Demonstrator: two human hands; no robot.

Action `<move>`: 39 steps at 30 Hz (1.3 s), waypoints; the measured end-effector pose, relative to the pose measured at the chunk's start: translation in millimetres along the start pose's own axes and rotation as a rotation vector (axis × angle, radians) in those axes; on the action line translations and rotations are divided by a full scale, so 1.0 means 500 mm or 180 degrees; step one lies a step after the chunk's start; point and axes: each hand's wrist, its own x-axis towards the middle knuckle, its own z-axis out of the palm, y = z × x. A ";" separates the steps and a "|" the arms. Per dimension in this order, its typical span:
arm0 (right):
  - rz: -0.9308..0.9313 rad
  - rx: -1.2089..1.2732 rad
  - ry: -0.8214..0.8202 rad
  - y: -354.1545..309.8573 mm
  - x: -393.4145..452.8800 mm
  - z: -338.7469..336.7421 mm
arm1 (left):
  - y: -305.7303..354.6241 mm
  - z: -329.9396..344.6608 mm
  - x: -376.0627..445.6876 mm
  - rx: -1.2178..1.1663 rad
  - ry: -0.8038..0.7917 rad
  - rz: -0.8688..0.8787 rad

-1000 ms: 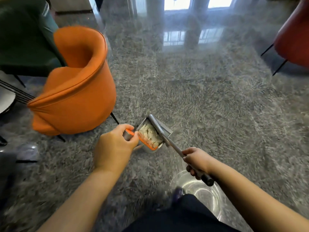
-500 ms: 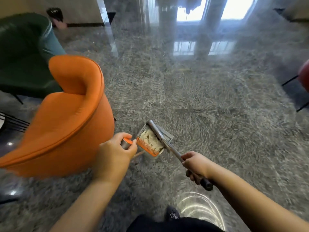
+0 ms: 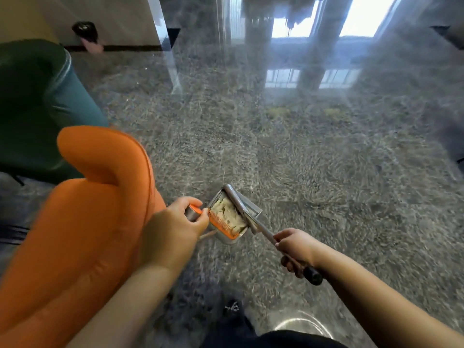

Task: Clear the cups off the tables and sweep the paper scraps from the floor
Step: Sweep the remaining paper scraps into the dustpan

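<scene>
Slantwise, a metal dustpan (image 3: 234, 217) is held above the glossy grey marbled floor (image 3: 313, 151), its long straight handle (image 3: 268, 237) running from the boxy pan at upper left down to a dark grip at lower right. The right hand (image 3: 296, 249) is wrapped closed round that handle. Pale crumpled paper scraps (image 3: 227, 215) are heaped inside the pan. The left hand (image 3: 173, 229) is curled round a grey-and-orange brush (image 3: 194, 212), whose orange bristles lie at the pan's near rim. A rounded orange upholstered chair (image 3: 82, 222) stands just beside the left arm.
</scene>
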 end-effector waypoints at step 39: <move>-0.0263 -0.0678 -0.0455 -1.341 0.977 -0.211 | -0.086 0.190 1.526 0.0139 0.0684 -0.0644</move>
